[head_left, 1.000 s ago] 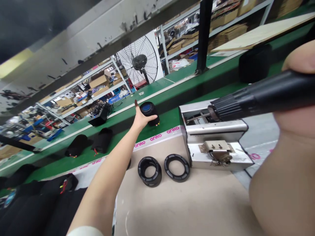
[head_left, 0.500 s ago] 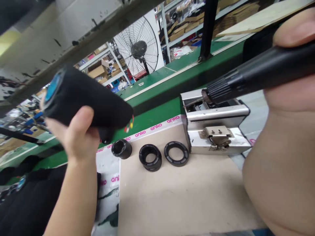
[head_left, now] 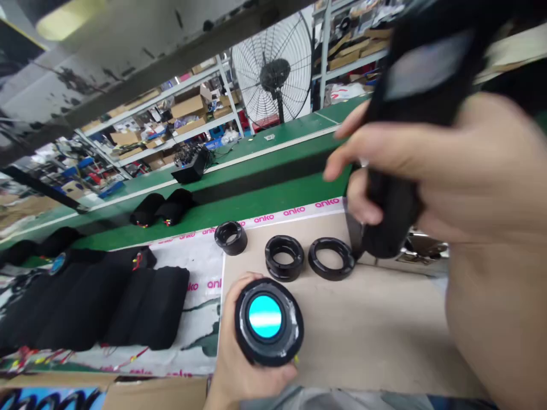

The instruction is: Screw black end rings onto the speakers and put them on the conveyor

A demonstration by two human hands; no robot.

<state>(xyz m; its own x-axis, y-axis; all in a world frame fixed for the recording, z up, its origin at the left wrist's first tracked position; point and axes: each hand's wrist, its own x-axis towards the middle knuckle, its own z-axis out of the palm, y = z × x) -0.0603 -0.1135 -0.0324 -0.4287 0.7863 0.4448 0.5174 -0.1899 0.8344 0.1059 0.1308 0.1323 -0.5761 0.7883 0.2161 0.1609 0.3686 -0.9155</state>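
My left hand (head_left: pixel 239 353) is wrapped around a black cloth-covered cylindrical speaker (head_left: pixel 290 336), with its end toward me showing a shiny blue disc. A bit of yellow wire shows at its lower right. In my right hand (head_left: pixel 431 171) is a black electric screwdriver (head_left: pixel 387 228), raised at the right, blurred, its lower end pointing down. Behind the speaker, on the beige board, stand a small black ring (head_left: pixel 231 246), a thicker black ring (head_left: pixel 273 267) and a flat wide black ring (head_left: pixel 318 272). The metal screw feeder (head_left: pixel 421 246) is mostly hidden behind my right hand.
Several black cloth-covered cylinders (head_left: pixel 98 302) with coloured wires lie at left, and more sit on the green belt (head_left: pixel 273 193). A carton (head_left: pixel 158 393) is at the lower left. A metal beam (head_left: pixel 149 62) crosses overhead. A fan (head_left: pixel 273 74) and shelves stand behind.
My left hand has brought the speaker down and right over the board, turning its blue end toward me. My right hand has lifted the screwdriver off the screw feeder and tipped it upright.
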